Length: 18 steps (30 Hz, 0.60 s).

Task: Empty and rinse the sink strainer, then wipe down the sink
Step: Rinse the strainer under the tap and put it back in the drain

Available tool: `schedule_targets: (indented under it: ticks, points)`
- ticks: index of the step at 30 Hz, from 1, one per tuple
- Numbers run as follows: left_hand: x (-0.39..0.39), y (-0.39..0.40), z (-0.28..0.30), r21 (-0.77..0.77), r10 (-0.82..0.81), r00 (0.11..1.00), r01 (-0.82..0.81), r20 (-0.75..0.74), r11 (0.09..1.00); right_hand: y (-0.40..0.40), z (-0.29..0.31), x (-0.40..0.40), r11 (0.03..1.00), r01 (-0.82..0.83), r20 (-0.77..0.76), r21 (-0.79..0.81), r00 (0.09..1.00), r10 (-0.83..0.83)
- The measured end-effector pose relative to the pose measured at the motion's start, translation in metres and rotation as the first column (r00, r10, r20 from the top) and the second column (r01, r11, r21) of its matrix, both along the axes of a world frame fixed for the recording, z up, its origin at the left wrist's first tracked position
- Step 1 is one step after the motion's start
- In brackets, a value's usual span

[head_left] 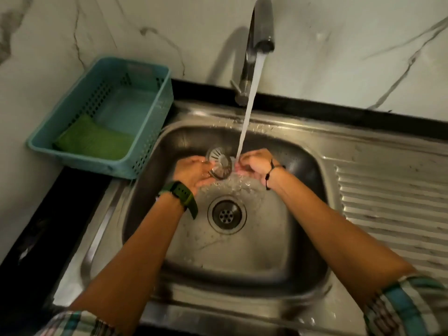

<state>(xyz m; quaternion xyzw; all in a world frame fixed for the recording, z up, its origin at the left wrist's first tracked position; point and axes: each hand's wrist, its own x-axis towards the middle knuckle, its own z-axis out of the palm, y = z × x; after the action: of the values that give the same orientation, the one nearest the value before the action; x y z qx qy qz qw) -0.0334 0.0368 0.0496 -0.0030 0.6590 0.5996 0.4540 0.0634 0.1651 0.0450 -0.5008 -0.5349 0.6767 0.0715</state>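
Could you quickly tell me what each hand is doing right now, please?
Left hand: closed on the sink strainer, holding it beside the running water.
Right hand: curled under the stream; whether it grips anything cannot be told.

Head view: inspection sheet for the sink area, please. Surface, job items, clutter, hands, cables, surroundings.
Surface: stainless sink wet, water pooling around the open drain; ribbed drainboard at right.
Job's things: sink strainer out of the drain, held tilted beside the stream from the running faucet; green scrub pad in the teal basket.
Clutter: nothing seen.
Hands: left hand holds the strainer; right hand closed under the stream, contents unclear.
Cables: nothing seen.
Surroundings: marble-look wall, black counter edge.
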Motion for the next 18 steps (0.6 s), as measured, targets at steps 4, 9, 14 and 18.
schedule_targets:
  ticks: [4, 9, 14, 18]
  points:
    - [-0.004, -0.017, -0.013, -0.173, -0.051, 0.979, 0.017, -0.198, 0.985, -0.003, -0.001, -0.006, 0.991, -0.061, 0.053, -0.123, 0.996, 0.068]
    - [0.014, -0.021, -0.051, -0.418, -0.332, 0.921, 0.225, -0.203, 0.880, -0.001, 0.000, -0.014, 0.907, -0.400, 0.249, -0.135, 0.872, 0.421]
    - [0.020, -0.010, -0.072, -0.524, -0.454, 0.862, 0.286, -0.226, 0.803, 0.015, 0.006, -0.023, 0.871, -0.489, 0.274, -0.056, 0.831, 0.484]
    - [0.022, -0.003, -0.077, -0.541, -0.532, 0.802, 0.329, -0.272, 0.774, 0.016, -0.003, -0.026, 0.857, -0.515, 0.372, 0.016, 0.798, 0.473]
